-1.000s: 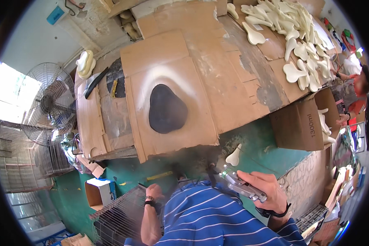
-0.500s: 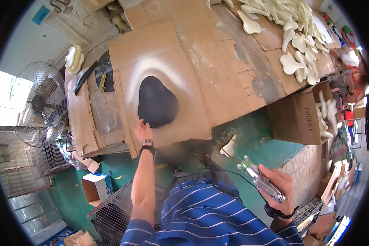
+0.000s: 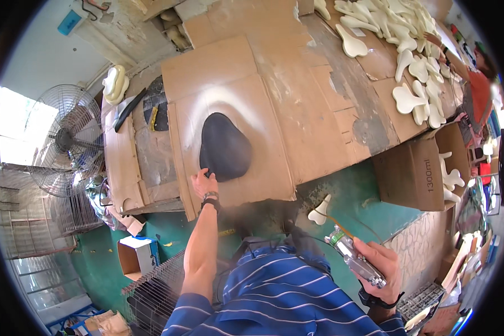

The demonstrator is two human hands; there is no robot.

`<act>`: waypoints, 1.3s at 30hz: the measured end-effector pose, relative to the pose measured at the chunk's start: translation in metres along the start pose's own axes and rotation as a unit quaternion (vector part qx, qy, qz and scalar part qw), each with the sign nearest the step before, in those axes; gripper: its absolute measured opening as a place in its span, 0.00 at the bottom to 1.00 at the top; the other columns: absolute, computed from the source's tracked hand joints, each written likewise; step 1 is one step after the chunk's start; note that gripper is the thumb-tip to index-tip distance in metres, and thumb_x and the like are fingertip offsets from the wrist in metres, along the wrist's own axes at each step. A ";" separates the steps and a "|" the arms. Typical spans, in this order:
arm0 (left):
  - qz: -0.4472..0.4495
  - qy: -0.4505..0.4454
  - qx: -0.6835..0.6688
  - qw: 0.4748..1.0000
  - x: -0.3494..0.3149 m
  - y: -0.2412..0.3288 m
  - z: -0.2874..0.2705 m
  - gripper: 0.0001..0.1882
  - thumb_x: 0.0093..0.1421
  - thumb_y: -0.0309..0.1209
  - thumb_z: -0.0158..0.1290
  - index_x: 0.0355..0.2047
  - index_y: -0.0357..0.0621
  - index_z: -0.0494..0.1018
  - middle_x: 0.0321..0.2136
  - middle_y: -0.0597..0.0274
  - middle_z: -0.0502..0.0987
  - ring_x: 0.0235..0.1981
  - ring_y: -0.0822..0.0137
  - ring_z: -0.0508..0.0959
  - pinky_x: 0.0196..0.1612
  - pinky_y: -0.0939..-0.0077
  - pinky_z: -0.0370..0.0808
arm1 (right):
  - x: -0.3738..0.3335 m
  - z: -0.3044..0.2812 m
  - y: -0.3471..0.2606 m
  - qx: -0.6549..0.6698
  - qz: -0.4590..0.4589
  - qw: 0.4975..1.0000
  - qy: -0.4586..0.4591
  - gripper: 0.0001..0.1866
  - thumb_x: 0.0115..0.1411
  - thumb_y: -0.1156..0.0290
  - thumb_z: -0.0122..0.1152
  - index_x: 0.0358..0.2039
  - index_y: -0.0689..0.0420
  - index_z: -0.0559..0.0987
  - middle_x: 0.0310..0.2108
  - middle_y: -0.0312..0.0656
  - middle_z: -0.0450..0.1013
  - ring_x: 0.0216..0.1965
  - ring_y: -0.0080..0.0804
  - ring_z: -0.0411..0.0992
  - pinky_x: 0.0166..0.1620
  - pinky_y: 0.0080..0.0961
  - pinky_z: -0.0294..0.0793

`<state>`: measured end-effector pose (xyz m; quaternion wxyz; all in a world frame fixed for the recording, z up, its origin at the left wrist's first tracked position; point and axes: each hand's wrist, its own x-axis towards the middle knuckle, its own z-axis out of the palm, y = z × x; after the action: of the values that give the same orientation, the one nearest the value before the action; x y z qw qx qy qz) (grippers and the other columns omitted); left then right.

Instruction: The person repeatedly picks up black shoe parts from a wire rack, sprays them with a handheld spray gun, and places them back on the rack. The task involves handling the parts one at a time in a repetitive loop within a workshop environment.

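Note:
A black saddle cover, a rounded triangular sheet, lies on a brown cardboard sheet with a whitish spray mark arching round its far end. The fingers of my left hand are closed at the cover's near left edge and seem to pinch it. Out over the floor to the right, my right hand grips a metal spray gun with a green band near its front end. A thin hose seems to run near the gun; where it joins is hard to make out.
Several cream saddle pads are heaped at the far right of the table, near a person in red. A cardboard box holds more pads. One pad lies on the green floor. A large fan stands left.
The view has shifted, so the table sits slightly further right and lower. My left fingers have closed on the cover's edge. At the far right, the person now reaches toward the pads.

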<state>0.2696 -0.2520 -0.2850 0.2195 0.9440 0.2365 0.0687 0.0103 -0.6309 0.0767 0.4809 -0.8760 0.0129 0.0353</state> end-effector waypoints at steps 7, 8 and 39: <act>-0.019 0.044 -0.068 0.997 0.002 0.007 0.009 0.18 0.46 0.23 0.63 0.40 0.48 0.78 0.35 0.57 0.74 0.39 0.56 0.76 0.44 0.63 0.74 | 0.007 -0.001 0.005 0.003 -0.033 0.999 -0.008 0.35 0.40 0.83 0.61 0.56 0.63 0.75 0.30 0.48 0.76 0.30 0.45 0.76 0.34 0.28 0.74; -0.037 0.067 -0.108 0.991 0.003 0.008 0.014 0.19 0.46 0.21 0.62 0.40 0.46 0.78 0.34 0.57 0.75 0.38 0.57 0.77 0.43 0.62 0.75 | 0.006 -0.003 0.004 0.007 -0.033 0.999 -0.008 0.35 0.41 0.83 0.62 0.55 0.63 0.75 0.30 0.47 0.76 0.29 0.45 0.76 0.34 0.28 0.74; -0.022 0.423 -0.786 0.451 -0.297 -0.114 -0.477 0.20 0.48 0.26 0.47 0.41 0.31 0.76 0.37 0.51 0.81 0.40 0.53 0.81 0.50 0.59 0.77 | 0.074 0.112 -0.013 -0.030 -0.242 0.913 -0.326 0.22 0.59 0.76 0.54 0.55 0.64 0.74 0.46 0.60 0.75 0.48 0.56 0.75 0.51 0.39 0.73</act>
<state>-0.1507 -0.1213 0.0833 0.7424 0.2193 0.1660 0.6109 0.0789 -0.5288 0.0218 0.4256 -0.8060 -0.3583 0.2020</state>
